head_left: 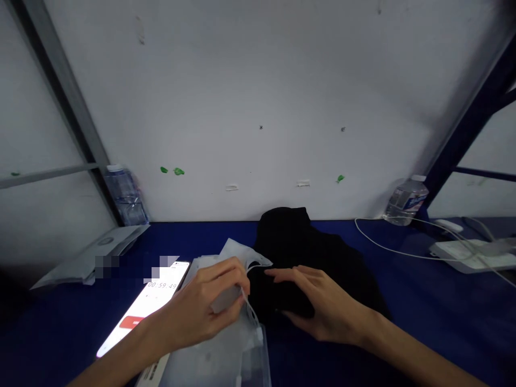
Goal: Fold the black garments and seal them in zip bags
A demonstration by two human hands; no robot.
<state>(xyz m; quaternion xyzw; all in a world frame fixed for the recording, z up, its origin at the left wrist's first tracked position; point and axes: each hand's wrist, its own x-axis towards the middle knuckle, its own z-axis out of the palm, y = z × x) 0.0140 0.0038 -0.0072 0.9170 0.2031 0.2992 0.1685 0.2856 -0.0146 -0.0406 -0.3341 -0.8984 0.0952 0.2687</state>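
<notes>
My left hand (221, 298) is closed in a pinch on the upper right edge of a translucent zip-top plastic bag (213, 349). The bag's mouth gapes a little towards the right, and its slider lies below my fingers. Over a bundle of black cloth (318, 252) hangs my right hand (316, 303), fingers curved with thumb and forefinger apart. Dark fabric shows in that gap; whether the fingertips touch it is hard to tell. A lit phone (157, 301) with a running timer lies left of the bag, partly behind my left forearm.
The blue tabletop (193, 236) meets a white wall. Plastic bottles stand at the back left (127, 196) and back right (407, 199). A white packet (100, 250) lies at left. On the right are a white power strip (467, 255) and a loose cable (387, 247).
</notes>
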